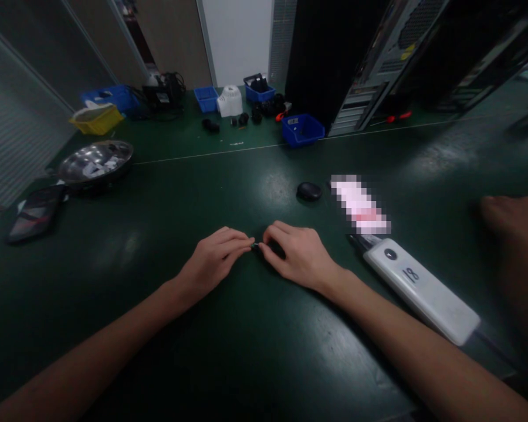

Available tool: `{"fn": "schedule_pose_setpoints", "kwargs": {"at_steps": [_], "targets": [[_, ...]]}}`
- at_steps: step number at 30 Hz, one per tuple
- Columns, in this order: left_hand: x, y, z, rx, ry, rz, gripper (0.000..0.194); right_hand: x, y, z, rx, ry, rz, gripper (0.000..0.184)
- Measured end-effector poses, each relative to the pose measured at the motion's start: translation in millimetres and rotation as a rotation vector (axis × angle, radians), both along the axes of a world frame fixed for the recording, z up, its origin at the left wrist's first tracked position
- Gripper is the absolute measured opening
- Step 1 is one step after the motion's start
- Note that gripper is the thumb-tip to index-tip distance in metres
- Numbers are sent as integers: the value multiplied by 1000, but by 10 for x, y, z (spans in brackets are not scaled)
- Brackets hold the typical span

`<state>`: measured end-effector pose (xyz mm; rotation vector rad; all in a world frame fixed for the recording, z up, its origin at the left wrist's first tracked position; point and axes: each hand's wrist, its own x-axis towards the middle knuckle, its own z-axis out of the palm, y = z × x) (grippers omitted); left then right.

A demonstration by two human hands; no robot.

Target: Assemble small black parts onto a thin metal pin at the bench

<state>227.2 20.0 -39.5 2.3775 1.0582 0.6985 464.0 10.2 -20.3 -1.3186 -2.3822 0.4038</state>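
Observation:
My left hand (215, 255) rests low over the green table (167, 346), its thumb and fingers pinched together on a small dark piece (256, 247) with a hint of green. From the other side, my right hand (299, 252) meets the same piece, thumb tip against it and the other fingers curled. The piece is too small and too covered to name. Beyond my right hand lies a black computer mouse (308, 191).
To the right are a white device (422, 290) marked 18 with a cable, a blurred-out phone-like screen (361, 205) and another person's hand (514, 220). A metal bowl (66, 167) sits left. Blue bins (305, 139), a yellow bin (97, 122) and computer cases (356, 99) stand behind.

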Motion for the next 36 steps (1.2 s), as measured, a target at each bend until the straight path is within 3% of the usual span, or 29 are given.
{"fn": "schedule_pose_setpoints", "kwargs": {"at_steps": [3, 9, 16, 25, 36], "targets": [[11, -11, 1, 37, 58, -22, 31, -18, -17, 21, 12, -47, 9, 24], [6, 9, 15, 4, -37, -54, 26, -50, -27, -18, -41, 64, 22, 19], [7, -24, 13, 95, 123, -117, 36, -45, -34, -42, -65, 121, 20, 16], [10, -20, 37, 144, -48, -45, 35, -76, -21, 47, -251, 430, -1, 19], [-2, -26, -3, 137, 151, -12, 35, 38, 32, -11, -35, 53, 33, 18]]}}
